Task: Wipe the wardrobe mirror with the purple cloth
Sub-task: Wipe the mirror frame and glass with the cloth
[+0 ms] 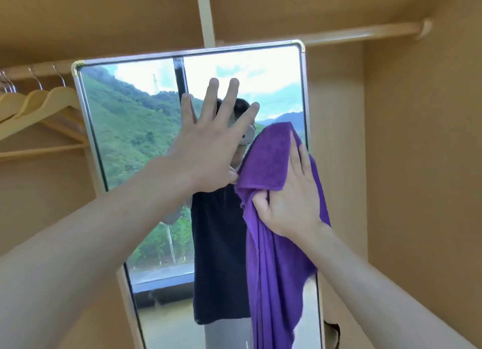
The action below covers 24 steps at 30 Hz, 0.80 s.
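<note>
The tall silver-framed wardrobe mirror stands upright inside the tan wooden wardrobe, with pale wooden hangers on the rail at its left. The right hand presses the purple terry cloth flat against the glass near the mirror's right edge, thumb pinching a fold, the rest of the cloth hanging down along the mirror's long axis. The left hand is spread wide, holding nothing, apparently steadying the glass; unwiped area likely lies left and below the cloth, nearer the left hand.
</note>
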{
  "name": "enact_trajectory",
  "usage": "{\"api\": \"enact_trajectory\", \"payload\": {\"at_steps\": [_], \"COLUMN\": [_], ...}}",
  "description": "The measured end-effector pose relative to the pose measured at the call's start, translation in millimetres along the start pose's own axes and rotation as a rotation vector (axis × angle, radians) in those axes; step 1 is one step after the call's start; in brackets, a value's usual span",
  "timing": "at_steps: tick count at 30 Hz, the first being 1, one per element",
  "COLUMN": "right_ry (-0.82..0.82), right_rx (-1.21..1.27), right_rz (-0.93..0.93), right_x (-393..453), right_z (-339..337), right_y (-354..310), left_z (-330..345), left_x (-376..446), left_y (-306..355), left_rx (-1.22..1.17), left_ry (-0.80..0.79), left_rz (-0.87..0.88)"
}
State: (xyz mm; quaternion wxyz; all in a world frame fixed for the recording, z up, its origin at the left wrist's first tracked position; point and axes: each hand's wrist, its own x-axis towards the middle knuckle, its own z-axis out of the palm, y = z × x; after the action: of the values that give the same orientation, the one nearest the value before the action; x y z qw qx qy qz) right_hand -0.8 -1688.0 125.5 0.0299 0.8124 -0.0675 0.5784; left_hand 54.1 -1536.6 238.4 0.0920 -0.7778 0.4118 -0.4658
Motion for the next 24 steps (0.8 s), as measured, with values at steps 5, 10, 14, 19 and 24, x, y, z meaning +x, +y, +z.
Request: {"api": "enact_trajectory", "payload": {"at_steps": [5, 10, 14, 19, 24], "right_ry": [0.093, 0.003, -0.096, 0.128, 0.019], "right_rx": [0.092, 0.123, 0.135, 0.120, 0.101], "right_rz": [0.152, 0.168, 0.082, 0.098, 0.099], "right_x": [-16, -103, -106, -33, -33], "right_z": [12, 35, 33, 11, 16], "right_y": [-17, -23, -8, -2, -3], "left_z": [2, 1, 1, -2, -9], "left_x": [-3, -3, -2, -4, -11], "left_y": [-5, -4, -3, -3, -13], "left_rx": [-0.007, 0.002, -0.004, -0.014, -0.055], "left_ry": [0.013, 0.004, -0.007, -0.008, -0.019], "left_rz": [-0.001, -0.007, -0.015, -0.014, 0.013]}}
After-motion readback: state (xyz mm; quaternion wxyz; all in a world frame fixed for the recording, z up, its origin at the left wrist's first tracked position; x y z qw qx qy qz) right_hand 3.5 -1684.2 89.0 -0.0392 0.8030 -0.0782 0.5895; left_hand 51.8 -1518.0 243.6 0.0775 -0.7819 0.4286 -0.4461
